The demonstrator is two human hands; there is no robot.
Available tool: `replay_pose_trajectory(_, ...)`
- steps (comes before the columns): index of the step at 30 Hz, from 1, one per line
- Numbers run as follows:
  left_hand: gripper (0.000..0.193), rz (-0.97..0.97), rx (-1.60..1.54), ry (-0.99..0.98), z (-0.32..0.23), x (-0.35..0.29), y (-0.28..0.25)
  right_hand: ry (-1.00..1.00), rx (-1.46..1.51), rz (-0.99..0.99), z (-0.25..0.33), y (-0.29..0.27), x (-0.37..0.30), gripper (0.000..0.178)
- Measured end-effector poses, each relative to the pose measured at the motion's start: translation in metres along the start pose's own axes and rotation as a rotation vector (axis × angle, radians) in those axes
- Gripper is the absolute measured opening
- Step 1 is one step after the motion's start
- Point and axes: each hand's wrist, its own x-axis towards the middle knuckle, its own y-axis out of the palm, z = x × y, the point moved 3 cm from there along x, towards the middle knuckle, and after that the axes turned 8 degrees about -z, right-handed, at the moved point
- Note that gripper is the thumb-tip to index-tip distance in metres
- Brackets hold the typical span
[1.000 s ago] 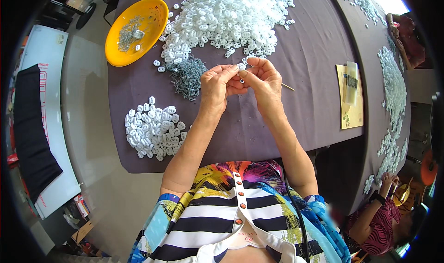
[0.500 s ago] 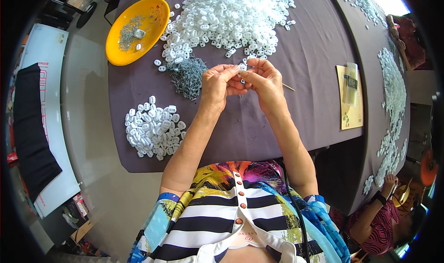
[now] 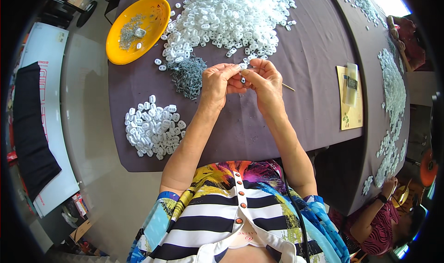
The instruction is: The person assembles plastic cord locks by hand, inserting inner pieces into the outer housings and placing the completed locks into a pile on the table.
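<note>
Both hands meet over the middle of the purple-grey tablecloth (image 3: 240,129), fingertips pinched together around one small white plastic piece (image 3: 243,80). The left hand (image 3: 217,85) curls in from its side with thumb and forefinger closed toward the piece, and the right hand (image 3: 264,85) presses in from the other side, its fingers also clenched on it. The piece hangs in the narrow gap between the two hands, just above the cloth, and it is too small to say how it is turned.

Just beside the left hand lies a heap of small grey metal bits (image 3: 188,75). Beyond the hands, further up the table, spreads a big pile of white plastic pieces (image 3: 226,18), with a few strays near the fingers. A yellow bowl (image 3: 152,36) sits to the left of that pile, holding some grey bits and a couple of white ones. Nearer the table's edge on the left is a smaller, tidier heap of white pieces (image 3: 152,128). A thin stick (image 3: 288,86) pokes out from behind the right hand. Well off to the right lies a yellow card (image 3: 350,110) with a clear packet (image 3: 352,83) on it. Another person (image 3: 374,226) sits at the lower right.
</note>
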Motion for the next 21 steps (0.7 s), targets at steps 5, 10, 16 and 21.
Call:
replay_pose_trajectory(5, 0.016, -0.001, -0.004, 0.006, -0.0013, -0.0014, 0.0016, -0.108, 0.03, -0.008, -0.0078, 0.0013, 0.0, 0.022)
replay_pose_trajectory(10, 0.017, -0.02, 0.079, 0.034, -0.004, -0.0029, 0.0015, -0.147, 0.048, -0.006, -0.0091, 0.0025, 0.0, 0.022)
replay_pose_trajectory(16, 0.016, -0.026, 0.074, 0.026, -0.0037, -0.0014, -0.0009, -0.079, -0.045, 0.048, -0.0037, 0.0016, 0.0042, 0.024)
replay_pose_trajectory(21, 0.015, -0.02, 0.022, 0.037, -0.0035, -0.0013, -0.0006, -0.068, -0.049, 0.069, -0.001, 0.0006, 0.0032, 0.024)
